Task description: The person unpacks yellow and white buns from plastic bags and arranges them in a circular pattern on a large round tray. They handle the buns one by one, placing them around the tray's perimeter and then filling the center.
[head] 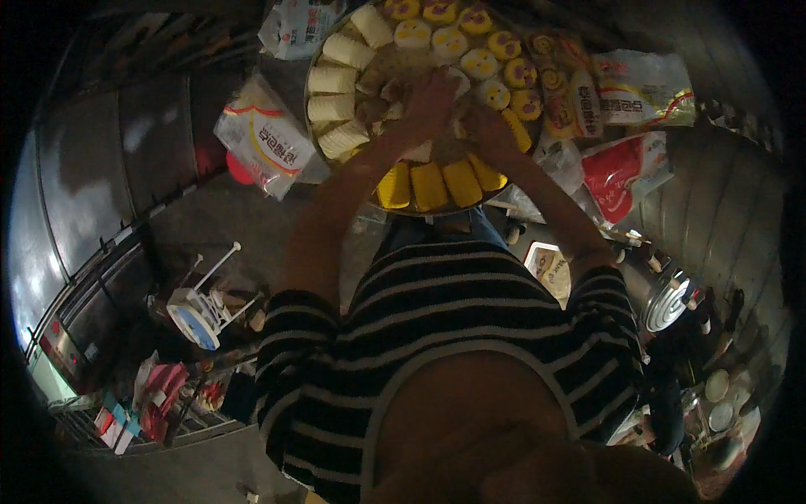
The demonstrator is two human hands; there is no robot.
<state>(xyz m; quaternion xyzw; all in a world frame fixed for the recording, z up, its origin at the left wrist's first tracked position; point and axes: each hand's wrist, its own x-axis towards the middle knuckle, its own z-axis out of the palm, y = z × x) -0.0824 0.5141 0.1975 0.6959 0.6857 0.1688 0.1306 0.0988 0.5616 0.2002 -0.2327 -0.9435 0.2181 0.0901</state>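
Note:
A large round tray [429, 213] lies before me with steamed buns around its edge. Ribbed white rolls [332, 80] line the left side, ribbed yellow rolls [430, 187] the near side. Round white buns with yellow marks [480, 65] and yellow buns with purple marks [521, 73] fill the far and right parts. Over the middle, my left hand [434, 97] has its fingers at a pale bun [459, 82]. Just right of it, my right hand [488, 126] is bent inward above the tray. Dimness and blur hide the fingertips of both hands. Brownish pieces [374, 107] lie left of my left hand.
Printed plastic food bags lie left [271, 138] and right [642, 88] of the tray, with a red and clear bag [614, 176] nearer. A white and blue stool [198, 318] lies tipped at the left. Right of my body are an open box [551, 268] and a round metal lid [667, 305].

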